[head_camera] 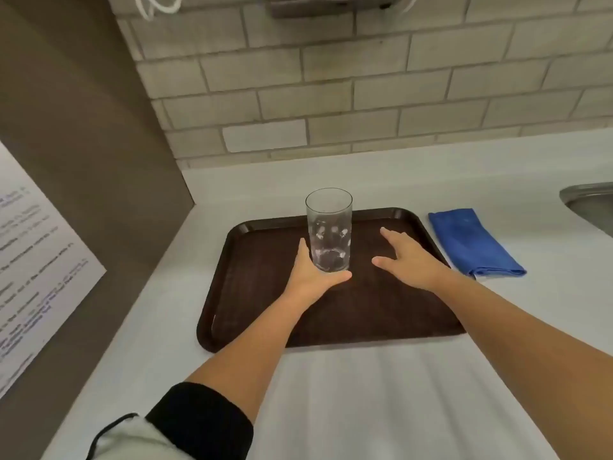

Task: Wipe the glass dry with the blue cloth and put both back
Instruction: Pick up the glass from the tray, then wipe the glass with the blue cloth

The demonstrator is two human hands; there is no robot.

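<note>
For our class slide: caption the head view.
Left hand cups the glass on the tray; right hand open; blue cloth folded beside.

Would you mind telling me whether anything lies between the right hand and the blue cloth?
Nothing visible does. The right hand hovers open over the tray, and the cloth lies just past its right rim.

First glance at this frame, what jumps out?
The clear drinking glass standing upright at the back of the dark brown tray, with the left hand cupped around its base. The right hand hovers open over the tray, empty. The folded blue cloth lies on the white counter, right of the tray.
</note>
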